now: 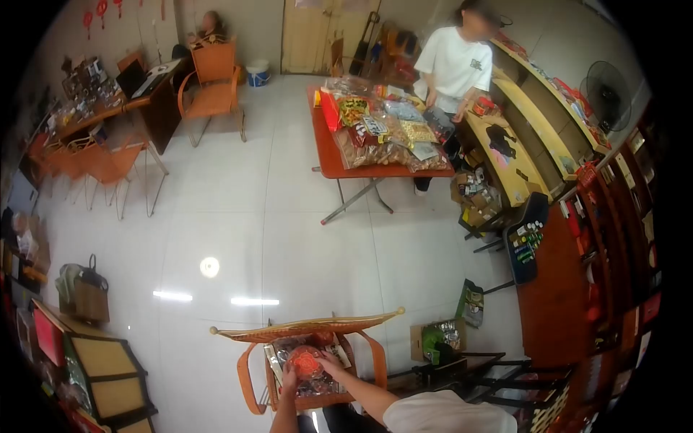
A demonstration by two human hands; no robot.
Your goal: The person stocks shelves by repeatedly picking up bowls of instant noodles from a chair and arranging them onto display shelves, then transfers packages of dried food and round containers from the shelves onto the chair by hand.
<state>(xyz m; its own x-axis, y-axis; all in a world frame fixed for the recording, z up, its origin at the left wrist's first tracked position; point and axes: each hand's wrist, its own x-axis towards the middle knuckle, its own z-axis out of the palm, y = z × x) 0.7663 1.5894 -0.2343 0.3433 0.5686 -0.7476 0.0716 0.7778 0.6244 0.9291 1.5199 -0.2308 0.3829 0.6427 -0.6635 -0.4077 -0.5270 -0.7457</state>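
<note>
Below me, my left hand (289,377) and my right hand (330,364) grip a round, clear-looking container with orange-red contents (307,362) from its two sides. Whether it is a tub or a bag is too blurred to tell. It is above the seat of a wicker-backed armchair (310,330). Under and around it on the seat lie shiny clear packets (321,386) and some printed papers or packs, partly hidden by my hands and forearms.
A red folding table (343,172) ahead is heaped with bagged snacks (375,133); a person in a white shirt (458,61) stands behind it. Shelves (530,123) line the right side. Open boxes (439,339) sit on the floor at right. Another person (209,27) sits far back.
</note>
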